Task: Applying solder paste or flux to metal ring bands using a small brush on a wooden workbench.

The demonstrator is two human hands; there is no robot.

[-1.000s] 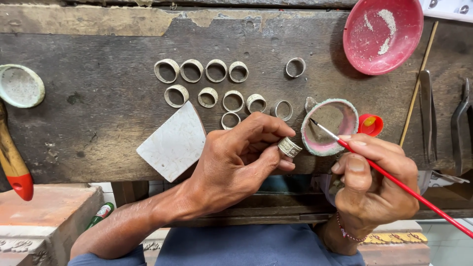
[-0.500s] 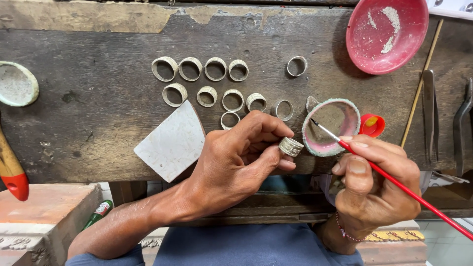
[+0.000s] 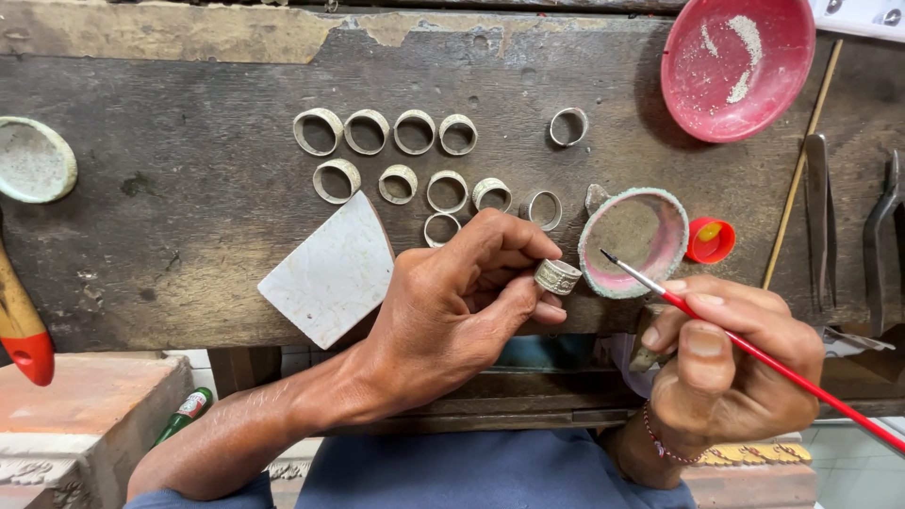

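While the dark, worn wooden workbench [image 3: 170,236] is seen from above, a small patterned metal ring [image 3: 557,276] is pinched between the thumb and fingertips of the left hand [image 3: 452,311], which is closed on it just over the bench's near edge, toward the middle. A thin red-handled brush [image 3: 754,351] is gripped like a pen by the right hand [image 3: 731,368], its fingers closed around the handle; the dark bristle tip is held just beside the ring, close to it but apart, over the near rim of a small round pink-lined dish [image 3: 633,240]. That dish is set near the bench's front edge, right of centre, with a small red cap [image 3: 710,239] holding something yellow just beside it on the right. Two rows of plain metal rings [image 3: 396,155] are laid out across the middle of the bench, with one more ring [image 3: 568,126] set apart to their right. A flat white tile piece [image 3: 330,273] is rested near the front edge, left of the left hand. A large red bowl [image 3: 737,66] dusted with white powder is placed at the far right corner. A pale round dish [image 3: 34,160] is seen at the left edge, and tweezers [image 3: 816,226], a thin wooden stick [image 3: 799,170] and dark pliers [image 3: 879,236] are laid along the right edge.
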